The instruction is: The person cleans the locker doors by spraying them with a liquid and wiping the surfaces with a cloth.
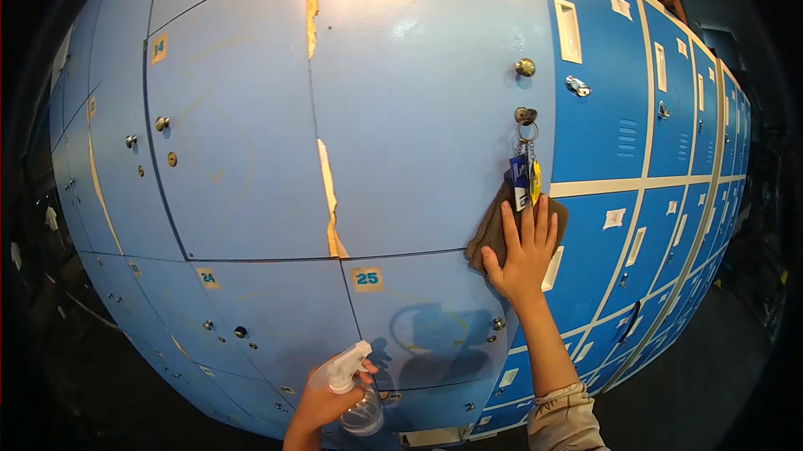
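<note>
My right hand (525,254) presses a folded brown cloth (489,238) against the right edge of light blue locker door 15 (418,133), fingers stretched and slightly apart. Just above the fingertips hangs a key ring (527,131) with a blue tag (519,179) and a yellow tag (535,177), from a key in the door's lock (524,115). The tags overlap the cloth. Low in the view, my left hand (322,401) is wrapped round a clear spray bottle (362,413) with a white trigger head (347,367), in front of the lower doors.
A round brass knob (525,67) sits above the lock. Door 25 (418,317) lies below, with shadows across it. Darker blue lockers (594,142) with cream frames and latches stand to the right. Peeling edging (329,192) runs down door 15's left side.
</note>
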The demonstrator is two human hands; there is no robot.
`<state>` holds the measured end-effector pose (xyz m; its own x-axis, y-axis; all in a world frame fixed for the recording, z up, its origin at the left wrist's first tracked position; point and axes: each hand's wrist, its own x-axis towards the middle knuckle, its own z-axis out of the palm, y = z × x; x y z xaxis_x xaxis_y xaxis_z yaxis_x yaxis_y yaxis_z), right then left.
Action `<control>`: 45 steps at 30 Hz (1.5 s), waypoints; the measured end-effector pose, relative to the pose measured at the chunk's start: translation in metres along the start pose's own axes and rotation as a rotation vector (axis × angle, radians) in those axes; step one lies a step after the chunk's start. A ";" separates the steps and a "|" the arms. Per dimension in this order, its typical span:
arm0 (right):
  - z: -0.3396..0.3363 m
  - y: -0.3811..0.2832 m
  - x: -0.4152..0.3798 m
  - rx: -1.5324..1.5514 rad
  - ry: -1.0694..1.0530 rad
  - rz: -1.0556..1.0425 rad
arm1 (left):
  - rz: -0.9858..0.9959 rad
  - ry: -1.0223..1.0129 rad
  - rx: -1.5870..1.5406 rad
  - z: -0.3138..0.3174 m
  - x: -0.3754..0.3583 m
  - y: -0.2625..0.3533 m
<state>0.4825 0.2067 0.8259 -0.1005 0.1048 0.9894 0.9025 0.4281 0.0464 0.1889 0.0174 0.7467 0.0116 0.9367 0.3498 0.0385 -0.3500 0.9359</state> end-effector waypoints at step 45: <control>0.020 -0.105 0.155 0.124 0.141 -0.258 | -0.019 0.137 0.003 -0.046 -0.016 -0.010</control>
<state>0.3633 0.1962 0.9717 -0.2522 -0.1433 0.9570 0.7963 0.5311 0.2894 0.1426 0.0061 0.7337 -0.1257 0.9341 0.3341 0.0401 -0.3317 0.9425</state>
